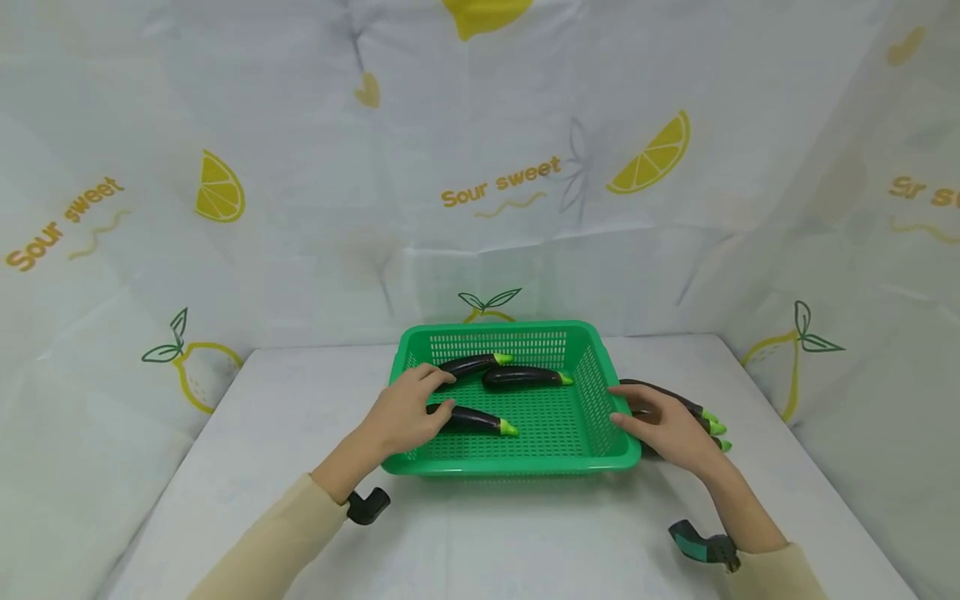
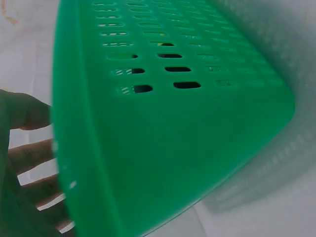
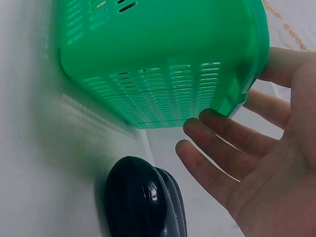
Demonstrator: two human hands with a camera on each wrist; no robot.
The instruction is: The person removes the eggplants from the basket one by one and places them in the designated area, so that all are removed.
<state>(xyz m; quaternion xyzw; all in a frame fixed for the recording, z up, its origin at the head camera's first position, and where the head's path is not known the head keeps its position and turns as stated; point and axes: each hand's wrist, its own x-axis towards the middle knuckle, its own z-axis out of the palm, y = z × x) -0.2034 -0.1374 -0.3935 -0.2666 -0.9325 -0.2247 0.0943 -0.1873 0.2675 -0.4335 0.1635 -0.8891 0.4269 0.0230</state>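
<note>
A green plastic basket sits on the white table with several dark purple eggplants inside, among them one eggplant near the back wall. My left hand reaches over the basket's left rim, fingers spread above the eggplants at that side and holding nothing. In the left wrist view its fingers show beyond the rim. My right hand is at the right rim, thumb and forefinger touching the edge. Its other fingers extend loosely outside the wall, as the right wrist view shows.
More eggplants lie on the table just outside the basket's right wall, partly behind my right hand. A white cloth printed with lemons hangs behind and beside the table.
</note>
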